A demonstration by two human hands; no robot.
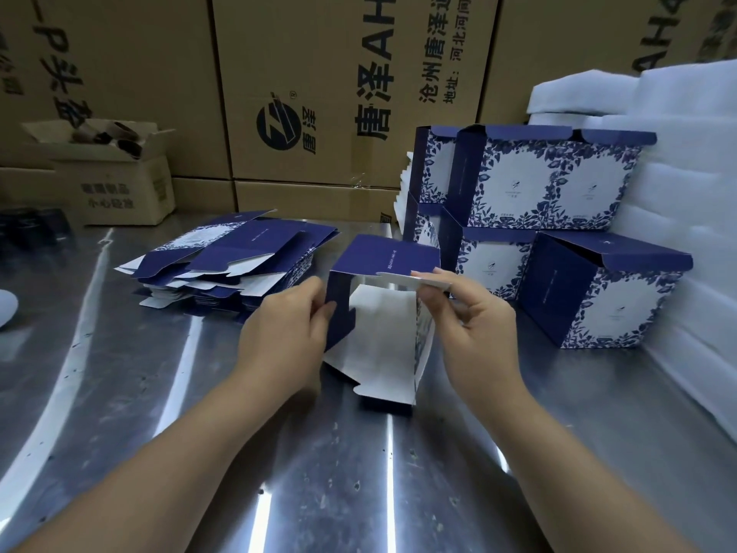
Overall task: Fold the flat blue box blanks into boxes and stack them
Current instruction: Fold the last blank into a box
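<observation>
Half-folded box (383,325) stands on bench (199,425), btw my hands. L hand (287,325) pinches its blue side flap; R hand (474,325) pinches white top flap. Card prob. light, thin, crease-prone: hold flaps nr fold lines.

steel table (199,433) | flat blanks pile (239,265) left | folded boxes (598,297) right | foam stack (698,193) | small carton (119,189)

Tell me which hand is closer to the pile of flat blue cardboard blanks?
Left. The left hand grips the half-folded blue cardboard box beside the pile of flat blue blanks; the right hand pinches a white flap on the box's far side.
</observation>
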